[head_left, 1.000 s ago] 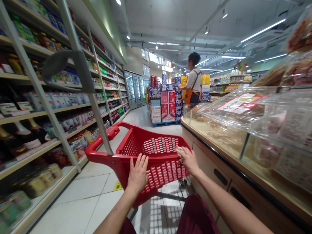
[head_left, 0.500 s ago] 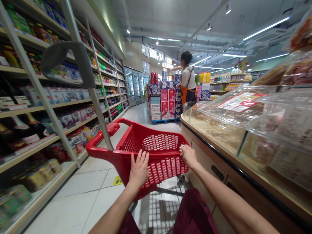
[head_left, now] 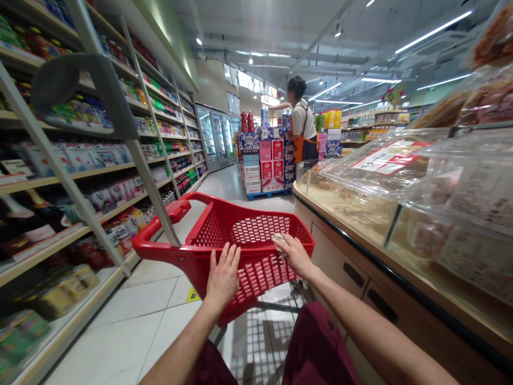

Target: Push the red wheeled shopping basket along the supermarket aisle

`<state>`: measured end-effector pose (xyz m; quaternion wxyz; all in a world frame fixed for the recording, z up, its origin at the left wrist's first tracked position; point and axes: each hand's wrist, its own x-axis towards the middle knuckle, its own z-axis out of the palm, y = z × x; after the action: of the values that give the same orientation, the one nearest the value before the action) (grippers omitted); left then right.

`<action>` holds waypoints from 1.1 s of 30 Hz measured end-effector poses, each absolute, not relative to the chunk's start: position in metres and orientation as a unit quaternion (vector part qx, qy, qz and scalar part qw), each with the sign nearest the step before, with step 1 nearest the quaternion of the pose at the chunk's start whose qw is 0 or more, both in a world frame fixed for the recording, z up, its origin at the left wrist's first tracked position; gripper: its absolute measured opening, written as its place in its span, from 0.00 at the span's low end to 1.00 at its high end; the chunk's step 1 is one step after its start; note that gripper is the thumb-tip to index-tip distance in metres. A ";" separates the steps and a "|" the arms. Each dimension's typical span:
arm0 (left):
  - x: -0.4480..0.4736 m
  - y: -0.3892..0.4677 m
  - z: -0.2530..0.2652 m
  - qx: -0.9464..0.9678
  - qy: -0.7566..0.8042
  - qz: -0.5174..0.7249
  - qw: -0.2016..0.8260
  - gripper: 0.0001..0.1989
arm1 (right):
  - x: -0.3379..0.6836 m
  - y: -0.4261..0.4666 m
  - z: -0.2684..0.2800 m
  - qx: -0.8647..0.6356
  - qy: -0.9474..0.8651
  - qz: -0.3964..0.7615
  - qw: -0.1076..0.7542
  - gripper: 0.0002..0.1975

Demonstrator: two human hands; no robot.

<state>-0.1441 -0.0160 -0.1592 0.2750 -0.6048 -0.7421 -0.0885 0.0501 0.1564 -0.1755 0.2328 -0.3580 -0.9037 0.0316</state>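
A red plastic shopping cart [head_left: 256,278] stands side-on in front of me, its basket pierced with many small openings. My left hand [head_left: 223,272] rests on the near side just below the rim, with its fingers stretched and apart. Along the same rim, farther right, my right hand [head_left: 294,253] presses a crumpled whitish cloth [head_left: 279,241] against the edge. Part of the cloth is hidden under the fingers. A grey post with a dark grey looped handle [head_left: 86,96] rises at the cart's left end.
Shelves of bottles and cans [head_left: 80,182] run along the left. At the right, a counter [head_left: 336,240] holds clear plastic food packs [head_left: 385,160] close to the cart. Stacked cartons [head_left: 266,166] stand on a blue pallet ahead, beside a person in an orange apron [head_left: 304,125].
My right hand has slid left along the rim with the cloth, away from the cart's right corner. My left hand stays on the cart's side. The view has shifted slightly.
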 end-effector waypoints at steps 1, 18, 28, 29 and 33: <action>-0.145 -0.016 -0.160 -0.607 -0.740 -0.088 0.275 0.29 | 0.055 0.160 -0.175 -0.386 -0.894 0.035 0.225 0.21; -0.137 -0.012 -0.157 -0.593 -0.754 -0.091 0.267 0.29 | 0.064 0.168 -0.181 -0.533 -0.812 0.052 0.234 0.22; -0.130 -0.012 -0.155 -0.606 -0.751 -0.083 0.247 0.30 | 0.054 0.162 -0.176 -0.524 -0.817 0.039 0.236 0.19; -0.128 -0.011 -0.155 -0.601 -0.755 -0.083 0.248 0.30 | 0.051 0.161 -0.176 -0.530 -0.813 0.041 0.239 0.19; -0.127 -0.012 -0.150 -0.604 -0.753 -0.084 0.249 0.29 | 0.022 0.139 -0.179 -0.364 -0.886 0.035 0.285 0.20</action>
<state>-0.1268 -0.0120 -0.1504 0.2487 -0.6039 -0.7527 -0.0837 0.0220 0.1390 -0.1786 0.2852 -0.3641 -0.8859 0.0351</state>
